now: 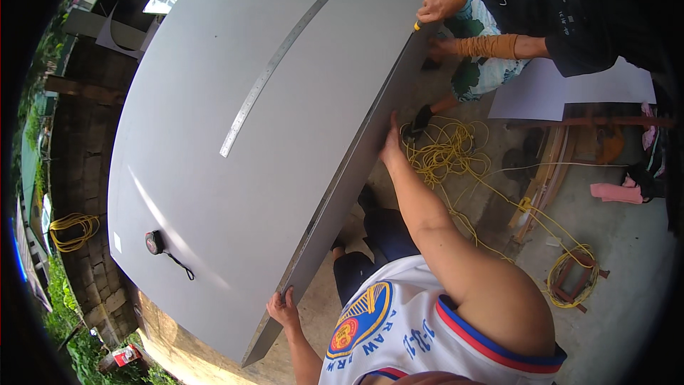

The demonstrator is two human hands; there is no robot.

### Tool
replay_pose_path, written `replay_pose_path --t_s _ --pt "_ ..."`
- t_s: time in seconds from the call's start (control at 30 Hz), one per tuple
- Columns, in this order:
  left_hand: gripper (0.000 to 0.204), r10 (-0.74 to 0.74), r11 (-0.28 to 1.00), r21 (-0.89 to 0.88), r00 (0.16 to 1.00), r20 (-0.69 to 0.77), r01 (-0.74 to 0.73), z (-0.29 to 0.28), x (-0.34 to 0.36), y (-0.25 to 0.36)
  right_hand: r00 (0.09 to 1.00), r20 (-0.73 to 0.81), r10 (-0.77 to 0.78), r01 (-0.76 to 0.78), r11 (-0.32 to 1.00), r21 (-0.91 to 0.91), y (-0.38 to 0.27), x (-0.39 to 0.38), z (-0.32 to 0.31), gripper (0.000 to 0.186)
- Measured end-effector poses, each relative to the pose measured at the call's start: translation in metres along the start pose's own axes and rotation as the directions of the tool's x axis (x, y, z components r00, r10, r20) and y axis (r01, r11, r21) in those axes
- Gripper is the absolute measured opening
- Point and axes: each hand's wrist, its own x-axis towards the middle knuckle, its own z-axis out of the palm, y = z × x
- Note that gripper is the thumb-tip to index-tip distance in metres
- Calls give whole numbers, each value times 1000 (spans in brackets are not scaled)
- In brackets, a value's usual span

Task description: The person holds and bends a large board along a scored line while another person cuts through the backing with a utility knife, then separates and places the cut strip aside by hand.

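A large grey sheet [214, 192] lies before me, and a narrow strip along its near edge [318, 260] angles downward past a dark line. My left hand [283, 308] grips that strip near its lower left end, fingers bent over the edge. Farther up, my right hand [390, 142] holds the strip's outer edge, its fingers partly hidden. A long steel ruler [274, 60] rests on the sheet. A black tape measure [154, 242] with a wrist strap sits at its left. At the far end another person's hand [438, 6] holds a yellow-handled tool [417, 26] at the dark line.
Tangled yellow cord [449, 153] covers the floor on the right, beside the other person's foot. A second yellow coil [573, 278] lies around a brown frame. Pale sheets [531, 93] and wooden strips [548, 171] stand near. A block wall [92, 242] borders the left side.
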Motion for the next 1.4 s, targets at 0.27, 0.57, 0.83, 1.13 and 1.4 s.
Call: replay_pose_path --t_s 0.27,0.57,0.83,1.13,1.4 --pt "39 26 999 -23 999 -41 -27 3 2 3 998 55 19 -21 999 42 -5 5 -10 87" --pt "41 16 1000 7 1000 -24 -16 1 1 -3 998 -58 19 -20 1000 -16 -7 -19 6 84" --pt "44 24 1000 -2 999 -26 -25 3 0 -5 997 -72 9 -10 1000 -8 -7 -16 3 83" --pt "45 58 998 -15 998 -24 -59 2 3 1 996 -86 -15 12 999 -37 -8 -9 -2 92" --pt "45 56 998 -14 998 -32 -57 2 3 -1 993 -120 4 -8 999 -34 -4 9 -13 99"
